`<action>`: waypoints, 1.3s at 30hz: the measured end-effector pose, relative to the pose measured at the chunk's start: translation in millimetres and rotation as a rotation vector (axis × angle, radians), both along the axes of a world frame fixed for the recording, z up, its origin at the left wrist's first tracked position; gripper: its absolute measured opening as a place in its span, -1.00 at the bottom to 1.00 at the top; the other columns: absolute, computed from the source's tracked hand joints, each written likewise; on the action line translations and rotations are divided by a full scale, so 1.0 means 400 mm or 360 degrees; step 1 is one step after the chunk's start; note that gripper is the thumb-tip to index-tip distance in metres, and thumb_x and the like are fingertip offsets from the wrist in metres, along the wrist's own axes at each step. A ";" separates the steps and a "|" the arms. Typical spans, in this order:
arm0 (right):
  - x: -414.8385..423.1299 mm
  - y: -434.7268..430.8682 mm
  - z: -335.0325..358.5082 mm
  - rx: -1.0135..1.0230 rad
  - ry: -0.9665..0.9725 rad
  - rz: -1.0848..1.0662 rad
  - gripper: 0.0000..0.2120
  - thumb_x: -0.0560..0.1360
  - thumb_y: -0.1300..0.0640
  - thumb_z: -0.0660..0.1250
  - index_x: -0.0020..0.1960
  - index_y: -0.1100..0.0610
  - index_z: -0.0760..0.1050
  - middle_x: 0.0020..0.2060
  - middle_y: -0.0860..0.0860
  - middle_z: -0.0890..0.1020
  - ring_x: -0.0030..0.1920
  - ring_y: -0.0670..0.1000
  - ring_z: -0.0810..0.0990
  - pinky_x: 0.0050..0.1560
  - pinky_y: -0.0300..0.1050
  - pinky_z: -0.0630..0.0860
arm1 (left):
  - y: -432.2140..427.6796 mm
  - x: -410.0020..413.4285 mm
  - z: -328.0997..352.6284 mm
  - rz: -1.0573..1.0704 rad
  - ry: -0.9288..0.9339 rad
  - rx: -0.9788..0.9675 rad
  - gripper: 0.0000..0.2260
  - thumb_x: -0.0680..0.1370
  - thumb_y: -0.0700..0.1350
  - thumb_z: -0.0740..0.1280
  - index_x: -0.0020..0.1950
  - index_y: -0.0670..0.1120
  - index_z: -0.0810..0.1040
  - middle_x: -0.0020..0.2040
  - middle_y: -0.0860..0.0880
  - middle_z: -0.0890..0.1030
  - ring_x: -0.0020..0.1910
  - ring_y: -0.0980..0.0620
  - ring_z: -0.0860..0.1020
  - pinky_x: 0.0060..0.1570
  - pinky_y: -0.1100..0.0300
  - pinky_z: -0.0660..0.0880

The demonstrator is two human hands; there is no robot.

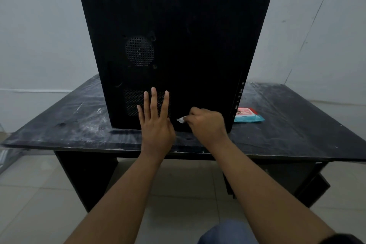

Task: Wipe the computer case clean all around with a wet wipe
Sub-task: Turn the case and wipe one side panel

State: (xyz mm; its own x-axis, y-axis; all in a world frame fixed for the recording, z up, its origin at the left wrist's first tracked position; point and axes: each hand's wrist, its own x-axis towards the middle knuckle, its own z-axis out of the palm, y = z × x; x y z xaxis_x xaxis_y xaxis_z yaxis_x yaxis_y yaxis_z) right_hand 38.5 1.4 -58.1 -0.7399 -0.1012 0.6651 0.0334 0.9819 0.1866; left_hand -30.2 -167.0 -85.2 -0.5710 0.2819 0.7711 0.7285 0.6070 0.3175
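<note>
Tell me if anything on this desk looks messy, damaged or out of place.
The black table top is streaked with whitish smears and scuffs, heaviest left of the computer case and at the far right. The case stands upright and the wipes pack lies flat; nothing looks spilled.

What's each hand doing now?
Left hand: open, fingers flat on the case.
Right hand: closed, gripping the wipe.

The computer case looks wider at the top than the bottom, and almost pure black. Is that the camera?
Head view: probably yes; the wide-angle lens, close up, splays the computer case and bows the table edge. Head view: dim, flat light swallows the panel's detail, leaving only the vent holes visible.
</note>
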 end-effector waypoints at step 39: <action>0.090 0.115 0.033 -0.0164 0.0119 0.0063 -0.94 0.52 0.07 0.53 -0.10 0.00 0.78 -0.20 -0.05 0.70 -0.32 0.05 0.67 -0.37 -0.15 0.47 | -0.004 0.004 0.003 0.0019 0.0019 -0.0002 -0.19 0.61 -0.19 0.37 0.76 -0.01 0.01 0.75 -0.13 -0.15 0.73 -0.17 -0.21 0.64 -0.36 -0.04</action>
State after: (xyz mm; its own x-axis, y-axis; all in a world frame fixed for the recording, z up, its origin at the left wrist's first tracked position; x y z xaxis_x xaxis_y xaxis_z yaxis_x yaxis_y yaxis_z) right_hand 74.4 47.5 -45.1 -0.6845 -0.0575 0.7268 0.0044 0.9965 0.0830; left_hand -28.7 -168.7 -84.1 -0.5652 0.2760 0.7774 0.7250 0.6158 0.3084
